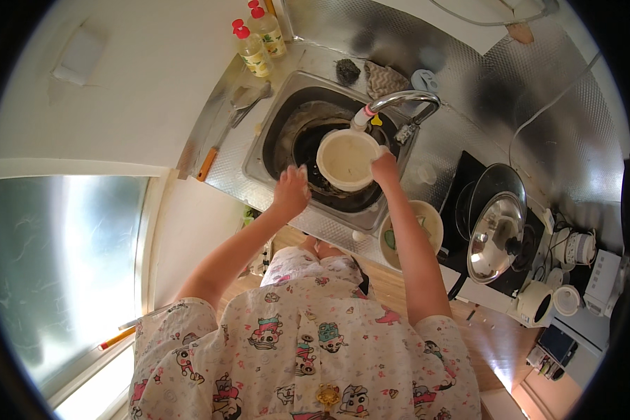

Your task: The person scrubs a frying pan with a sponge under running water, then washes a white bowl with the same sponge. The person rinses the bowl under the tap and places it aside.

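My right hand (386,167) grips the right rim of a white round bowl (348,160), which is over the sink just below the faucet (409,97). Cloudy pale liquid or residue shows inside the bowl. At the sink's near left side is my left hand (292,191), apart from the bowl, its fingers bent and whitish at the tips. Whether it holds anything is hidden. Beneath the bowl, a dark pan (305,143) with dirty residue sits in the metal sink (253,160). A small yellow item (376,120) shows behind the faucet's white nozzle (361,117).
Two pump bottles (255,56) stand at the back left. A scouring pad (347,72) and patterned cloth (386,80) lie behind the sink. An orange-handled utensil (208,164) is at left. Right of the sink are a pale bowl (388,223) and a pan with a metal lid (491,236).
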